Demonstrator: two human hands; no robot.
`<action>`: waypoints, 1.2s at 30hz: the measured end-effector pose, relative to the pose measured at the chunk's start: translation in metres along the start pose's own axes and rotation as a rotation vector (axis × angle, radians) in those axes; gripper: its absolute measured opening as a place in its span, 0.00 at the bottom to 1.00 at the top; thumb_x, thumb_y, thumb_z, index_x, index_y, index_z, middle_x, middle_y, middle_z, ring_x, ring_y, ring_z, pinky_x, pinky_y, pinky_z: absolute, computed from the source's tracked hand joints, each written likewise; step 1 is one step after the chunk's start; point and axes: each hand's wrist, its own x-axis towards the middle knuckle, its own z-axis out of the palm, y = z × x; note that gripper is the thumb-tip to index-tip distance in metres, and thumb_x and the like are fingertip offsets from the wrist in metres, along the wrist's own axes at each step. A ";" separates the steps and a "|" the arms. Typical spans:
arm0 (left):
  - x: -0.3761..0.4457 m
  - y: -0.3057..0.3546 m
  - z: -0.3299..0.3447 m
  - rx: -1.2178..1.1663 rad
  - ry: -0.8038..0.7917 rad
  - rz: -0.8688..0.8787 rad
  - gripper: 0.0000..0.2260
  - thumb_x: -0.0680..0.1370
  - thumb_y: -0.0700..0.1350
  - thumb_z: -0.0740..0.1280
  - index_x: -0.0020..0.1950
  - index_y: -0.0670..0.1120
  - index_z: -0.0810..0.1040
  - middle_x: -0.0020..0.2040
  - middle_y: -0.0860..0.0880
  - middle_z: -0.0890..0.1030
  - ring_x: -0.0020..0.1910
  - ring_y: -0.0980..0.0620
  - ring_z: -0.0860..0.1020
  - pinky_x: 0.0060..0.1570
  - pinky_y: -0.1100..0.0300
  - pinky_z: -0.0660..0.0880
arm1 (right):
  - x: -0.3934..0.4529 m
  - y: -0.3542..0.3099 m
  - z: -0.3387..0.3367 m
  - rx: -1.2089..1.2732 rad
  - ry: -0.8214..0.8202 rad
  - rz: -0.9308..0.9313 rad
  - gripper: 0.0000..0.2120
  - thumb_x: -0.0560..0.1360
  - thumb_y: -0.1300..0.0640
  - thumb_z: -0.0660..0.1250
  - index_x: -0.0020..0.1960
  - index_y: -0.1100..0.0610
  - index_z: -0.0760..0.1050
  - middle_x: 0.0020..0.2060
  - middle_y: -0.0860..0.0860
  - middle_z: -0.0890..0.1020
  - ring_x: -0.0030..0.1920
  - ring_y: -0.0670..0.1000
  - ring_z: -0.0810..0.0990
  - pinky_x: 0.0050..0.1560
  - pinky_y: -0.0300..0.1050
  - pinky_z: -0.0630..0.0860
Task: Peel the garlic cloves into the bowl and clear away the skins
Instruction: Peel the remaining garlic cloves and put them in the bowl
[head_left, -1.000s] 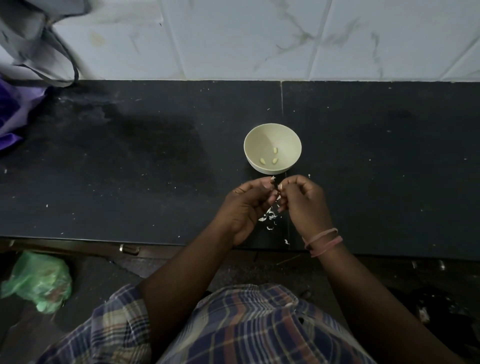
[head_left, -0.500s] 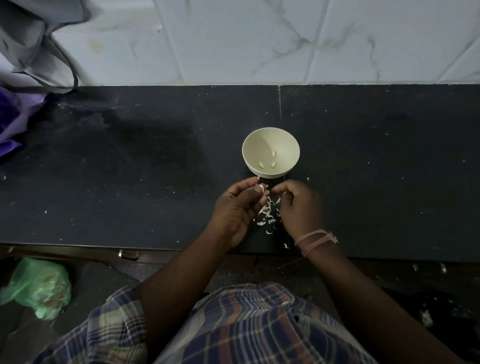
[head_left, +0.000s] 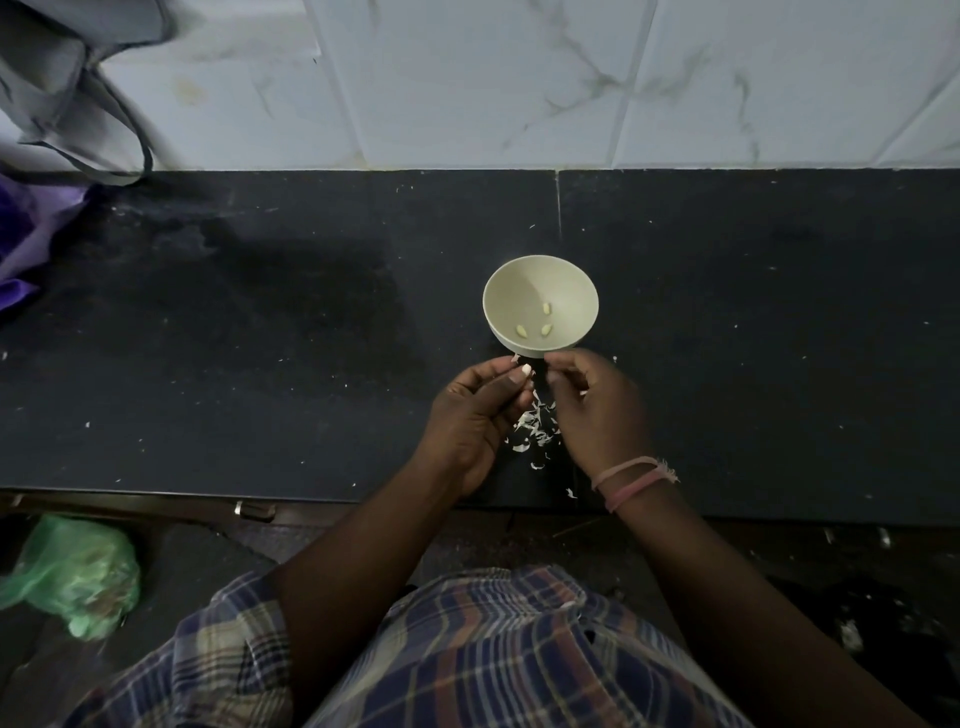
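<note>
Cream bowl (head_left: 540, 278) sits on a dark counter (head_left: 260, 364), a bit right of the counter's centre, just right of... no, just left of the slab seam. Three peeled cloves (head_left: 545, 309) lie in the bowl: one near the middle, two toward its near wall, all apart from each other.

Both hands hover just in front of the bowl, near side. Left hand (head_left: 478, 421) is curled, thumb and fingers pinched on a small pale clove (head_left: 526, 370) at the fingertips, close to the bowl's near rim; a thin bit of skin sticks up beside it. How much skin is left on that clove cannot be told. Right hand (head_left: 597, 410) is also curled, fingertips drawn narrow just under the bowl's near-right rim, apart from the left hand's tips; whether it holds a scrap of skin cannot be told, too small and dark. Two pinkish bands (head_left: 631, 478) sit on the right wrist.

Skins (head_left: 535, 426), a loose white pile, lie on the counter between the two hands, in front of the bowl, with a few stray flakes trailing toward the counter's near edge. Tiny white specks dot the counter around the bowl.

Far from the bowl: white marbled tile wall (head_left: 519, 78) behind the counter, grey bag (head_left: 57, 78) and purple cloth (head_left: 31, 234) at the counter's far-left corner. Green plastic bag (head_left: 72, 571) lies on the floor below the counter's near-left edge. Plaid shirt (head_left: 467, 649) fills the bottom of view.
</note>
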 end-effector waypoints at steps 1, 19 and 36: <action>0.000 0.000 0.000 0.005 -0.002 0.001 0.07 0.78 0.31 0.67 0.55 0.39 0.78 0.43 0.46 0.85 0.42 0.52 0.84 0.47 0.63 0.82 | 0.001 -0.003 -0.001 0.030 0.006 -0.038 0.09 0.76 0.64 0.67 0.54 0.56 0.82 0.48 0.49 0.84 0.49 0.44 0.81 0.51 0.35 0.76; 0.007 -0.006 0.001 0.119 -0.010 0.121 0.08 0.78 0.30 0.67 0.56 0.35 0.77 0.42 0.44 0.84 0.40 0.50 0.83 0.45 0.61 0.82 | 0.006 -0.001 -0.002 0.112 -0.004 -0.016 0.03 0.74 0.65 0.70 0.45 0.59 0.82 0.43 0.48 0.83 0.47 0.42 0.80 0.49 0.28 0.72; 0.010 -0.005 -0.006 0.360 -0.021 0.309 0.16 0.74 0.30 0.72 0.62 0.37 0.79 0.49 0.39 0.85 0.51 0.43 0.83 0.57 0.48 0.80 | 0.006 -0.011 -0.001 0.297 -0.070 0.195 0.05 0.77 0.61 0.69 0.45 0.59 0.84 0.36 0.50 0.84 0.36 0.39 0.79 0.38 0.30 0.73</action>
